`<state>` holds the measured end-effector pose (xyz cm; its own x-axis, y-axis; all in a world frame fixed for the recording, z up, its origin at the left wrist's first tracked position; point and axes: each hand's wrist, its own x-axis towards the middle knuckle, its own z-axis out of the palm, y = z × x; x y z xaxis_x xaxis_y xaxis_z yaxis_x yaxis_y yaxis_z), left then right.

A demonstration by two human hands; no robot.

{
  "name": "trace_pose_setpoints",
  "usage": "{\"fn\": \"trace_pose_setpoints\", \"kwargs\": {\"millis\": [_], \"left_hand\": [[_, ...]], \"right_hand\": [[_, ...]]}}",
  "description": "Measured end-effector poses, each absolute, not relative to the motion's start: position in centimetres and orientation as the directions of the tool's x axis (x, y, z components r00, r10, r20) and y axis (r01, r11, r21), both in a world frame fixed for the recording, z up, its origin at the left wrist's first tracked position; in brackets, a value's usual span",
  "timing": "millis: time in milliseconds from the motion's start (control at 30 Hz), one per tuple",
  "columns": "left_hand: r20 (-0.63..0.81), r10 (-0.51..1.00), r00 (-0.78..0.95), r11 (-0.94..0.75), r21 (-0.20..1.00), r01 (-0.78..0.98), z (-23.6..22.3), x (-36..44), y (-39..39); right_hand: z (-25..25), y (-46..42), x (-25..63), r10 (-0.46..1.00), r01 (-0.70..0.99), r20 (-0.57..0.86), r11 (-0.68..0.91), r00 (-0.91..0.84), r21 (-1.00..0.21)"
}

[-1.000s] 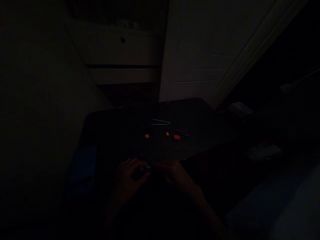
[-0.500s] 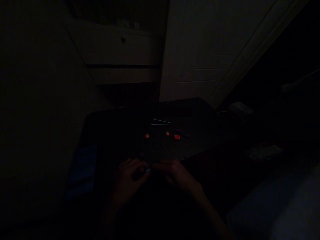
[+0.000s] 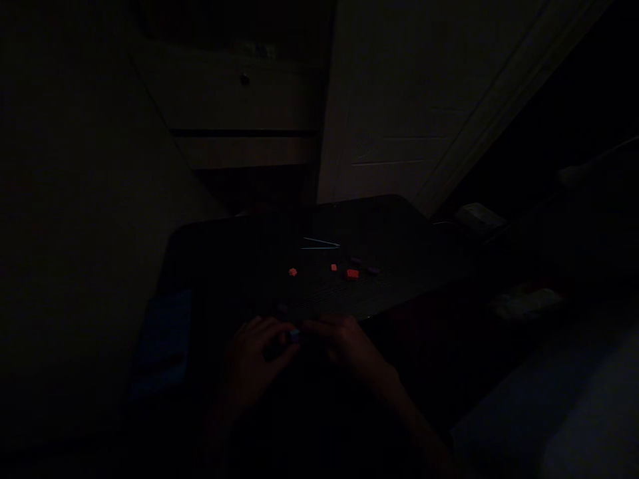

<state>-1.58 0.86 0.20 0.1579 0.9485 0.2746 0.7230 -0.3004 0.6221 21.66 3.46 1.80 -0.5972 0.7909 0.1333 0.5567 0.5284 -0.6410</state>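
Observation:
The view is very dark. My left hand [image 3: 257,356] is closed in a pinch on a small bluish piece [image 3: 295,335], too dim to name, near the front of the dark table [image 3: 219,246]. Right beside it is my right hand [image 3: 349,342], its fingers bent towards the same piece; whether they grip anything is hidden in shadow. Beyond the hands lie a small orange-red piece [image 3: 293,272], a small red block [image 3: 334,267] and a larger red block [image 3: 352,274]. Two dark purplish pieces [image 3: 372,271] rest near the larger block.
A thin metal V-shaped tool [image 3: 322,243], like tweezers, lies farther back. At the left, a flat bluish panel [image 3: 162,339] reflects light. Behind the table stand a drawer cabinet [image 3: 244,106] and a pale door [image 3: 389,120]. A pale box [image 3: 480,218] sits at right.
The bluish piece between my fingers has turned slightly and shows more of its face. Both hands stay in almost the same place. The blocks have not moved on the table.

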Motion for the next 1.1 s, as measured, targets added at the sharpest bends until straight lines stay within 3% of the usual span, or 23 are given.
{"fn": "trace_pose_setpoints", "kwargs": {"millis": [367, 500, 1100], "left_hand": [[0.249, 0.967, 0.051, -0.217, 0.705, 0.676, 1.5, -0.8, 0.6], [0.248, 0.969, 0.004, -0.183, 0.704, 0.686, 1.3, -0.8, 0.6], [0.245, 0.965, 0.089, -0.239, 0.695, 0.678, 1.2, -0.8, 0.7]], "right_hand": [[0.8, 2.7, 21.8, 0.82, 0.343, 0.239, 0.457, -0.52, -0.821], [1.4, 2.4, 21.5, 0.794, 0.313, 0.25, 0.477, -0.553, -0.821], [2.4, 2.6, 22.3, 0.789, 0.437, 0.172, 0.491, -0.59, -0.753]]}}
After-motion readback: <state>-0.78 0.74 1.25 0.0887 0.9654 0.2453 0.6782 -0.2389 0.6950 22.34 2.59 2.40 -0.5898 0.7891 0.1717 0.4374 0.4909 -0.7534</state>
